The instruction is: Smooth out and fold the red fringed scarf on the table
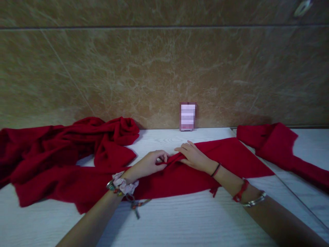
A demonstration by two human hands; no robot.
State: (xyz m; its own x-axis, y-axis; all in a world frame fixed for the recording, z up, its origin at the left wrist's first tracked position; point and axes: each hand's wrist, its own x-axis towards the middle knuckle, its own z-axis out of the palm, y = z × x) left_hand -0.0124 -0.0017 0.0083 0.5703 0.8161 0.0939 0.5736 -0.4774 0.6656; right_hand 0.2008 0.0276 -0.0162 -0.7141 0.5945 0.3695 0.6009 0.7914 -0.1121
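Observation:
A long strip of red cloth [180,181] lies across the pale surface in front of me. My left hand [151,163] pinches a fold near its upper edge between thumb and fingers. Just to the right, my right hand [191,156] is closed on the same raised fold, its thumb tucked below the fingers. Between the hands the cloth is gathered into a small ridge. Its right end spreads flat and narrows to a point. On the left, the strip runs toward a crumpled pile of red fabric [84,140].
A brown marbled tile wall [154,75] rises behind the white wood-grain surface [164,223]. A phone-like object [188,117], its screen blurred, leans upright against the wall. Another red fabric piece [275,144] lies at right. A pale object [303,7] shows at the upper right.

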